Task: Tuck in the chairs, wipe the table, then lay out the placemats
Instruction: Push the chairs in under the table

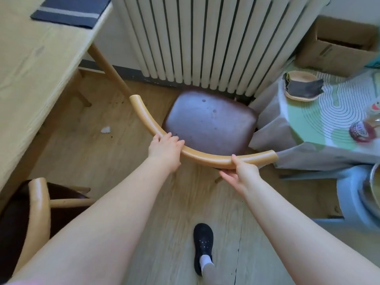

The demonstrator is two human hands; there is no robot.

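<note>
Chair (209,124): wooden frame, dark brown padded seat, curved backrest rail (148,122); stands on the floor in the middle of the scene, right of the table and well apart from it, its far edge close to the radiator.
Left hand (164,146): fingers curled over the backrest rail near its middle, grasping it.
Right hand (239,171): thumb on top of the rail near its right end, fingers beneath, grasping it.
Table (30,64): light wood, far left.
Placemats (71,11): dark blue with a pale stripe, folded, on the table's far corner.
Second chair (37,212): near left, at the table's edge.
Radiator (205,38): white, ribbed, far centre.
Side table (329,120): right, under a patterned cloth, bearing a plate (302,85) and a jar (363,130).
Cardboard box (339,46): far right.
Shoe (202,243): black, near centre, on the wooden floor (92,153).
</note>
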